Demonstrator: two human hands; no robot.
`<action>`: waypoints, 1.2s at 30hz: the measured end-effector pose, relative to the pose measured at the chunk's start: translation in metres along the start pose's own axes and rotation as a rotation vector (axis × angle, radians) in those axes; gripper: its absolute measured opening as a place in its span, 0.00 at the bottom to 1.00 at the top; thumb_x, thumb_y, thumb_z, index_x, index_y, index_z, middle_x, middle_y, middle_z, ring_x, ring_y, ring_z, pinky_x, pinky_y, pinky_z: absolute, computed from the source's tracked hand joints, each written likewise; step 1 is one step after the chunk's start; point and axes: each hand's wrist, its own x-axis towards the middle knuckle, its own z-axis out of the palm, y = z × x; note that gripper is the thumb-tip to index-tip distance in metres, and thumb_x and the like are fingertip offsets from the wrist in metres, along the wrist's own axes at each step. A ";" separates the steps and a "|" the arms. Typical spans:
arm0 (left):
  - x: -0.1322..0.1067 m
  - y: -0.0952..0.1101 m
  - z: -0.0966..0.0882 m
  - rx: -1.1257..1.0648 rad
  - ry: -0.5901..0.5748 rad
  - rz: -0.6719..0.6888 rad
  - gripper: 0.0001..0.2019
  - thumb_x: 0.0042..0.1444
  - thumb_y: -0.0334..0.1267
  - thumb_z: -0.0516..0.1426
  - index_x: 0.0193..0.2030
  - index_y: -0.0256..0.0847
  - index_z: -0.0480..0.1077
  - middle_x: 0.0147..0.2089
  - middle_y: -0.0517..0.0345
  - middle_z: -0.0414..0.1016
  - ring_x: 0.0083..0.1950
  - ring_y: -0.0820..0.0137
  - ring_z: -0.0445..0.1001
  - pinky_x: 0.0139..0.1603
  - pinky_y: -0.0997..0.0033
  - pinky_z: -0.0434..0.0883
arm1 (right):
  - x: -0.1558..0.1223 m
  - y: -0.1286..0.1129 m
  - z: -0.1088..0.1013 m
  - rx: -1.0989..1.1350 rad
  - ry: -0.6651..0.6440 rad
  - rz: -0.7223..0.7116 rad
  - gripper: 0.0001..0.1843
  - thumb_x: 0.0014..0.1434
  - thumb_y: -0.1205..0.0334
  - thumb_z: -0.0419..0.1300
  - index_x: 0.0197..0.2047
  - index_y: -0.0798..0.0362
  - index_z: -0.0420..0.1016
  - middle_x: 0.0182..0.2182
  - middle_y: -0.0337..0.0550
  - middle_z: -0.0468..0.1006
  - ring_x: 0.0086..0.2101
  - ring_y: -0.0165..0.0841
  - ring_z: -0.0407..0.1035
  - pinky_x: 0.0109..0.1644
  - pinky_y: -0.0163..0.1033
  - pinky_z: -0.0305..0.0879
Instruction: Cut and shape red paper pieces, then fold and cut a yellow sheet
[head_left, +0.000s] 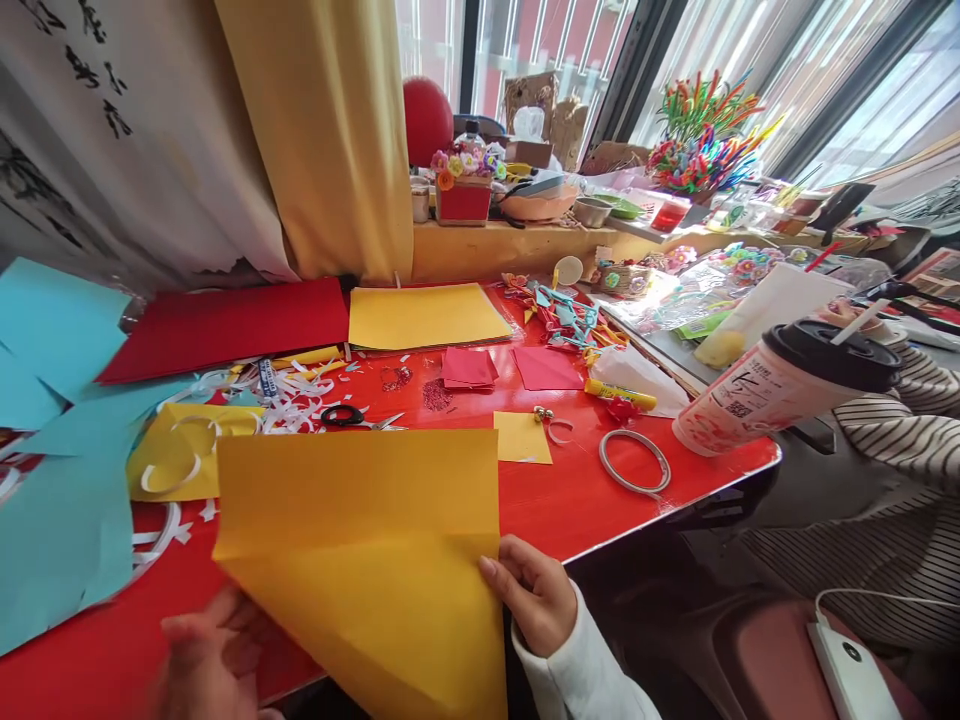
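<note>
A large yellow paper sheet (360,540) lies folded over on the red table (585,500), its near part raised toward me. My right hand (532,595) grips the sheet's right edge, fingers curled on it. My left hand (214,655) is blurred at the lower left, under the sheet's folded corner, seemingly touching it. Black-handled scissors (352,416) rest just beyond the sheet among white paper scraps.
Red (225,325), yellow (424,315) and blue (52,420) paper sheets cover the table's back and left. A metal ring (634,462), small pink squares (469,368) and a glue stick (619,393) lie to the right. Another person in a striped sleeve (900,420) holds a lidded cup (780,385).
</note>
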 end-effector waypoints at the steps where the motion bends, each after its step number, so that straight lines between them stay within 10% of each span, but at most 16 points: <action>1: -0.005 0.002 0.004 0.010 -0.046 -0.022 0.28 0.44 0.61 0.47 0.48 0.47 0.64 0.42 0.60 0.73 0.45 0.60 0.70 0.38 0.66 0.73 | 0.000 0.000 0.000 0.023 0.010 0.001 0.20 0.49 0.45 0.53 0.29 0.56 0.69 0.15 0.37 0.64 0.19 0.24 0.58 0.21 0.29 0.56; 6: -0.033 0.009 0.026 0.086 -0.156 -0.315 0.24 0.36 0.42 0.62 0.44 0.39 0.67 0.39 0.55 0.75 0.43 0.61 0.71 0.38 0.69 0.73 | 0.001 -0.003 -0.003 0.077 0.060 0.029 0.19 0.46 0.46 0.56 0.29 0.55 0.69 0.16 0.38 0.67 0.21 0.27 0.62 0.26 0.32 0.62; 14: -0.052 -0.006 0.041 0.029 -0.248 -0.248 0.15 0.42 0.40 0.60 0.37 0.36 0.69 0.39 0.54 0.74 0.44 0.62 0.70 0.42 0.68 0.72 | -0.001 -0.017 -0.021 0.329 0.044 0.039 0.14 0.45 0.51 0.59 0.31 0.54 0.69 0.26 0.42 0.74 0.28 0.31 0.69 0.33 0.35 0.65; 21: -0.033 0.004 0.030 0.569 0.146 0.891 0.25 0.48 0.30 0.54 0.55 0.42 0.55 0.57 0.52 0.58 0.58 0.63 0.56 0.57 0.56 0.58 | 0.049 -0.016 -0.034 0.074 0.008 -0.009 0.20 0.40 0.46 0.60 0.29 0.56 0.69 0.26 0.44 0.75 0.28 0.33 0.70 0.30 0.35 0.65; 27: -0.041 -0.011 0.051 1.071 -0.726 1.283 0.18 0.53 0.28 0.49 0.50 0.40 0.62 0.54 0.53 0.63 0.58 0.63 0.55 0.56 0.60 0.61 | 0.087 -0.010 -0.038 -0.290 -0.029 -0.010 0.13 0.44 0.52 0.59 0.27 0.54 0.73 0.21 0.41 0.75 0.26 0.34 0.70 0.26 0.34 0.65; 36: -0.024 -0.011 0.046 1.135 -0.761 1.221 0.14 0.54 0.32 0.48 0.47 0.45 0.66 0.53 0.57 0.65 0.54 0.67 0.62 0.54 0.62 0.61 | 0.097 -0.011 -0.044 -0.325 -0.044 -0.022 0.11 0.44 0.55 0.59 0.25 0.54 0.75 0.21 0.40 0.76 0.26 0.34 0.70 0.27 0.33 0.65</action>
